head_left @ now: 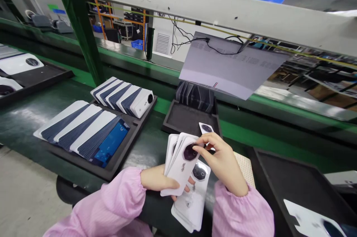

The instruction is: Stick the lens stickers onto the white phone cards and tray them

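My left hand [156, 177] is wrapped round a small fan of white phone back panels [178, 175], its thumb lying across the lower front. Each panel carries a dark camera patch near the top. With thumb and forefinger, my right hand [223, 157] pinches the upper corner of the front panel beside its dark octagonal camera patch. Beneath the fan, a stack of similar white panels [191, 205] with shiny camera patches lies at the bench's near edge. Partly hidden behind my right hand is another white panel [205, 128].
At left, a black tray [119, 155] holds rows of white panels and dark-blue sheets. Dark panels stand in a black tray [181, 116] at centre. Another black tray [292, 170] lies right, by a perforated beige board [245, 164]. A grey sign board [228, 66] hangs above.
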Action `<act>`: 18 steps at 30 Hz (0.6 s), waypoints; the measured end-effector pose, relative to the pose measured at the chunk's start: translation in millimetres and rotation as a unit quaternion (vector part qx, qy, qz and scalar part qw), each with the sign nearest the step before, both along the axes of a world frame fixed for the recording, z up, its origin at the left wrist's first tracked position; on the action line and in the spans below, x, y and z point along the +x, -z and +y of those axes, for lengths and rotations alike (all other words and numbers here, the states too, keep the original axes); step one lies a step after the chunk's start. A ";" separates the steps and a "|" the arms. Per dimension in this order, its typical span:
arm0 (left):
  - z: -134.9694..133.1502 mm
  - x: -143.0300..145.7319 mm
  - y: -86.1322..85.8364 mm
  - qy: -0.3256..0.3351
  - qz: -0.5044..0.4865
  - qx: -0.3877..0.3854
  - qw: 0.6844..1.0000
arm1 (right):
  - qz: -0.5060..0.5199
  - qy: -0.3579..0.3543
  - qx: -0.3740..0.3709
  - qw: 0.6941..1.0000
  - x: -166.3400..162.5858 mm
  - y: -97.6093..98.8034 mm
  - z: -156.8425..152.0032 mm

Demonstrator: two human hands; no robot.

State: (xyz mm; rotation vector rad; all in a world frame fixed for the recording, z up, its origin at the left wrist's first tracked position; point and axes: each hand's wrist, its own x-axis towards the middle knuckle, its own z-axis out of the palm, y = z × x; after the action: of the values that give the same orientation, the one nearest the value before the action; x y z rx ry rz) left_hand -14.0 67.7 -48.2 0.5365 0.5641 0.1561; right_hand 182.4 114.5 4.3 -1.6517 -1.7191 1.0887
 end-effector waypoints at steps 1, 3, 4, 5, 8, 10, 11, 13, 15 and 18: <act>-0.7 0.4 1.0 0.004 0.010 0.010 1.000 | 0.006 -0.006 -0.009 1.000 2.1 0.4 0.1; -1.2 1.1 1.9 0.007 0.030 0.020 0.999 | 0.015 -0.020 -0.017 1.000 4.4 -0.2 0.2; -0.8 1.4 1.6 0.005 0.035 0.016 0.999 | 0.010 -0.024 -0.010 1.000 4.3 -1.5 -0.2; -0.1 1.6 0.8 0.001 0.034 0.003 0.999 | -0.004 -0.030 0.006 1.000 3.5 -3.8 -1.2; 2.3 2.3 -3.1 -0.031 0.004 -0.065 0.997 | -0.066 -0.083 0.074 0.992 1.6 -18.1 -9.6; 2.5 3.0 -5.1 -0.034 -0.035 -0.093 0.994 | -0.085 -0.134 0.105 0.982 5.3 -32.7 -18.8; 2.0 3.5 -5.6 -0.025 -0.058 -0.101 0.993 | -0.089 -0.149 0.114 0.978 9.0 -40.2 -23.5; 0.7 4.5 -5.6 -0.009 -0.096 -0.113 0.989 | -0.093 -0.160 0.123 0.975 17.9 -52.8 -30.5; 0.5 4.9 -5.4 -0.018 -0.109 -0.127 0.986 | -0.080 -0.182 0.106 0.974 24.9 -59.7 -32.9; 2.9 4.1 -6.8 -0.044 -0.103 -0.128 0.985 | -0.047 -0.185 0.073 0.979 25.6 -56.7 -27.7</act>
State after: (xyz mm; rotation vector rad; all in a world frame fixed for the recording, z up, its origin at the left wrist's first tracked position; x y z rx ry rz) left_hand -9.9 70.6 -41.4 0.2413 0.3979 0.2177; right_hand 208.0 86.8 61.0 -1.3449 -2.1736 1.0251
